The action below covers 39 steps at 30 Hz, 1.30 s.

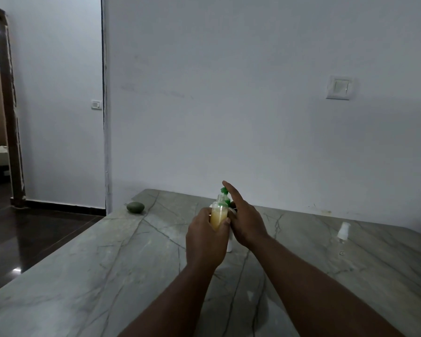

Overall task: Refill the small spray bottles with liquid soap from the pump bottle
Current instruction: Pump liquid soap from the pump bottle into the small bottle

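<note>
Spray bottle point(218, 216) in left hand point(206, 239), label seemingly unreadable

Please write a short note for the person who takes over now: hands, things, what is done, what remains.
Left hand: holds the open small bottle, partly full of yellow soap, under the green pump spout.
Right hand: on the pump, index finger raised; the pump bottle is mostly hidden.
Second spray bottle: on the table to the right, capped, looks empty.
Left: finish filling, cap it, fill the second.

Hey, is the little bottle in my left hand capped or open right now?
Open. The small bottle in the left hand shows a bare neck with no sprayer on it, and yellowish liquid fills much of it.
</note>
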Each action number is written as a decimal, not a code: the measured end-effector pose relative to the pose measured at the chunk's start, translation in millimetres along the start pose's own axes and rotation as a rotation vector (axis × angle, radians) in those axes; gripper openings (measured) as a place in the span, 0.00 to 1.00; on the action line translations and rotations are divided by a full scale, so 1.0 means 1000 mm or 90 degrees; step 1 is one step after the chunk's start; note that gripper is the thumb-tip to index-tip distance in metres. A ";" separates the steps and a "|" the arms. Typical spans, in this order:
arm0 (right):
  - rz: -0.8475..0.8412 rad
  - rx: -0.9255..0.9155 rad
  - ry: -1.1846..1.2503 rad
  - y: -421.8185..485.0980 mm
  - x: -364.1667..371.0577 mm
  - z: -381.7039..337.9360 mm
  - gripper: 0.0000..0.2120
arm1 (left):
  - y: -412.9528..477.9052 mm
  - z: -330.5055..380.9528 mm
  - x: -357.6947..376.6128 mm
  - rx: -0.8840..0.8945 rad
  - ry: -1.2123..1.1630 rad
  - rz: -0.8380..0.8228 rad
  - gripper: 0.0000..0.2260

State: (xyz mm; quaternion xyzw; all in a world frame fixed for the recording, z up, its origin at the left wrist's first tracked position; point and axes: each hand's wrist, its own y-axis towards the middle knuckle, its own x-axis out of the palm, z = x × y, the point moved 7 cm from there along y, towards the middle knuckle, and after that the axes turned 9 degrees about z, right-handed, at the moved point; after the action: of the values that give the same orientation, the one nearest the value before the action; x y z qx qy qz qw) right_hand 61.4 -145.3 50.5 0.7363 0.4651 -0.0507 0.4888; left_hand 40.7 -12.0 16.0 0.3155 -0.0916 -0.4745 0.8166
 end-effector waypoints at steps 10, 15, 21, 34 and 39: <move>0.000 0.002 -0.004 0.001 0.000 -0.001 0.28 | 0.000 -0.001 -0.001 -0.003 -0.003 0.006 0.11; 0.008 0.008 -0.001 0.003 0.002 0.002 0.25 | 0.002 -0.001 -0.001 -0.002 0.000 0.002 0.10; 0.005 -0.005 -0.011 0.002 0.002 0.002 0.26 | 0.000 -0.003 0.000 -0.002 -0.003 0.003 0.11; -0.001 -0.003 0.004 0.002 0.001 0.001 0.28 | 0.002 -0.006 0.003 0.010 0.002 0.005 0.09; 0.008 0.005 -0.003 0.004 0.006 0.006 0.25 | 0.002 -0.008 0.004 0.013 0.002 0.002 0.08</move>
State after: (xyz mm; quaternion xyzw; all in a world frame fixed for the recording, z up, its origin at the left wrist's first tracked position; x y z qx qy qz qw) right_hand 69.7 -146.5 47.4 0.7409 0.4591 -0.0515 0.4874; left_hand 47.6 -11.3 10.1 0.3244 -0.0952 -0.4719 0.8143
